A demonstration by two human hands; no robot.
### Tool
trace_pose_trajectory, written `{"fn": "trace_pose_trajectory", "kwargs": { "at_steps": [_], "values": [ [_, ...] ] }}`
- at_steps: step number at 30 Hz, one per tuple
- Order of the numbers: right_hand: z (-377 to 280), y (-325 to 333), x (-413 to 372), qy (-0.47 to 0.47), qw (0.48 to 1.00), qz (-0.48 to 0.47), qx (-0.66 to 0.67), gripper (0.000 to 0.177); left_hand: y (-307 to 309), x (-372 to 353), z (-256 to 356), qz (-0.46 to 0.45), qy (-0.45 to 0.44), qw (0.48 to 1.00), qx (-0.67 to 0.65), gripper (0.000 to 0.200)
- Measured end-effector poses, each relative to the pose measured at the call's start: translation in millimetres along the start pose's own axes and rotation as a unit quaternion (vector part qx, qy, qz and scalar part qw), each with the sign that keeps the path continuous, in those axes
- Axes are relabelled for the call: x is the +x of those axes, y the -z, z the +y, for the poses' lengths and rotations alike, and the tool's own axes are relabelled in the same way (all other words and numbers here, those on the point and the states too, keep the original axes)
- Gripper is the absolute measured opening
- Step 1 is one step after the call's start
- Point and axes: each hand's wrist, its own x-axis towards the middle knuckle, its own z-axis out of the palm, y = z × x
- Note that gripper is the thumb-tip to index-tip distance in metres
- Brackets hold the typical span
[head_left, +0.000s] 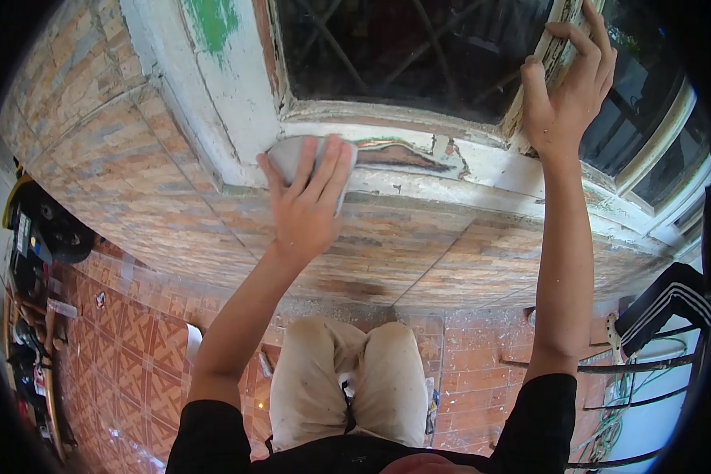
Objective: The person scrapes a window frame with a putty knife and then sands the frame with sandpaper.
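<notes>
My left hand [306,201] presses a grey piece of sandpaper [292,154] flat against the lower left corner of a wooden window sash, its fingers spread over the sheet. Beside the sandpaper, the bottom rail [403,156] has flaking white paint and a patch of bare brown wood. My right hand [567,99] grips the worn side stile [521,118] of the same sash, thumb on the glass side and fingers around its edge. Behind the sash, dark glass [411,59] shows crossed bars.
Stone-patterned tiles [355,245] cover the wall below the window. Paint flakes lie on the red floor tiles [482,347]. Tools and clutter [35,316] stand at far left. At right are dark metal bars [640,367], a green hose [608,426] and another person's striped trouser leg [667,304].
</notes>
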Motion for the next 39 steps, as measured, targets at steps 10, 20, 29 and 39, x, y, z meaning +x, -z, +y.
{"fn": "trace_pose_trajectory", "kwargs": {
  "at_steps": [10,20,29,39],
  "values": [
    [2,1,0,-0.001,1.0,-0.017,0.002,0.038,-4,5,12,0.017,0.024,0.999,-0.024,0.056],
    [-7,4,2,0.004,1.0,-0.01,0.012,0.039,-4,12,14,0.015,0.009,1.0,-0.024,0.055],
    [-7,7,5,-0.015,1.0,-0.022,0.017,0.04,-1,6,7,0.018,-0.008,1.0,-0.007,0.056],
    [-8,7,5,-0.012,1.0,-0.024,0.013,0.043,-9,-3,13,0.032,0.031,0.999,-0.022,0.054]
  ]
}}
